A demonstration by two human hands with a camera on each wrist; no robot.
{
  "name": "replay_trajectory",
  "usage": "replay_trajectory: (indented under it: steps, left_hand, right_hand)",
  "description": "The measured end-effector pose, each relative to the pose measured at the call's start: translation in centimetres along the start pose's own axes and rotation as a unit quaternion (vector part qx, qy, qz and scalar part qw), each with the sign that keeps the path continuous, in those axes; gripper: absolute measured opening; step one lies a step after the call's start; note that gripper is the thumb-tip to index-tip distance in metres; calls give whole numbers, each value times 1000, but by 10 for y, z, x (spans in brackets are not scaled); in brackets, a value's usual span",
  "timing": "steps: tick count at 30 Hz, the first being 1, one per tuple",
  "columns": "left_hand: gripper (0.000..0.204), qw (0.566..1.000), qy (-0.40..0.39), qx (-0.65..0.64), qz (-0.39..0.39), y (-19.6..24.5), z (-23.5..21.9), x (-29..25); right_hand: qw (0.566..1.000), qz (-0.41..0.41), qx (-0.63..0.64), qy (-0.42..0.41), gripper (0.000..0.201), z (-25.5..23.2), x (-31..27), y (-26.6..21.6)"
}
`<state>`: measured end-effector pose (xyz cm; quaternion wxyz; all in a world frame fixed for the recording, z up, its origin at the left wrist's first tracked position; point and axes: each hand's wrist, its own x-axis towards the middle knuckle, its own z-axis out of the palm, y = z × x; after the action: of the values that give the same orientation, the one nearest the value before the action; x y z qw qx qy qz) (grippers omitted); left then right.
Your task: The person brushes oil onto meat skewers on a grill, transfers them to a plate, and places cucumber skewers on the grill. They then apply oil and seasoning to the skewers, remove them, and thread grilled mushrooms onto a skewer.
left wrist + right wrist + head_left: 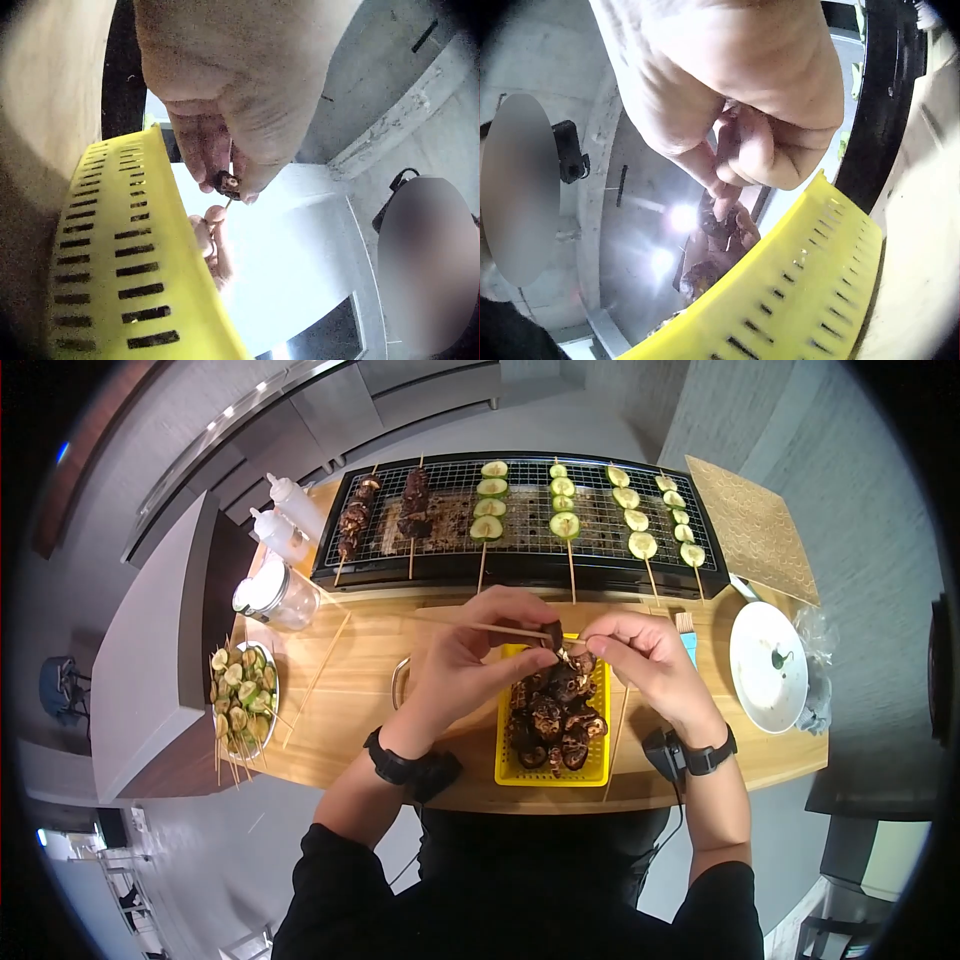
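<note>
Above the yellow basket (503,760), my left hand (460,665) pinches a dark mushroom piece (227,184) between thumb and fingers. A thin wooden skewer (515,630) runs across the left hand to that piece. On the other side of it, my right hand (650,660) pinches the skewer's end between thumb and forefinger, its other fingers curled in the right wrist view. The two hands' fingertips are close together. Several browned mushrooms (547,718) fill the basket below them.
Behind the hands stands a black grill (450,572) bearing mushroom skewers (414,505) and cucumber-like slice skewers (564,525). A plate of skewered slices (245,695), a lidded jar (290,600) and squeeze bottles (280,535) are left. A white bowl (750,680) and brush (687,635) are right.
</note>
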<state>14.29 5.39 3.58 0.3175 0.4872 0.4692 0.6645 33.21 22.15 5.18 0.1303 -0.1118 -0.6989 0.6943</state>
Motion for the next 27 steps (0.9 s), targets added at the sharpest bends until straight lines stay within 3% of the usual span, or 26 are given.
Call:
replay_trajectory:
  steps: [10,13,17,20,23,26,27]
  left_hand:
    - [40,997,-42,72,7,6,1,10]
    - [44,996,-36,84,-15,16,4,19]
    - [31,960,-72,272,-7,32,6,31]
    - [26,924,-161,346,-18,41,12,32]
    - [28,892,-192,404,-61,49,17,25]
    - [35,880,-186,437,20,44,16,19]
    - [35,880,-191,436,3,45,15,17]
  right_hand:
    - [999,-20,24,-11,15,-4,3,0]
    - [993,-13,113,19,16,-16,3,-4]
    - [982,-28,177,59,18,-22,6,-2]
    - [973,-18,216,75,18,-24,8,-1]
    - [970,-12,227,85,18,-27,7,-3]
    - [967,-17,239,83,17,-28,9,2]
    - [968,-16,237,81,17,-27,10,2]
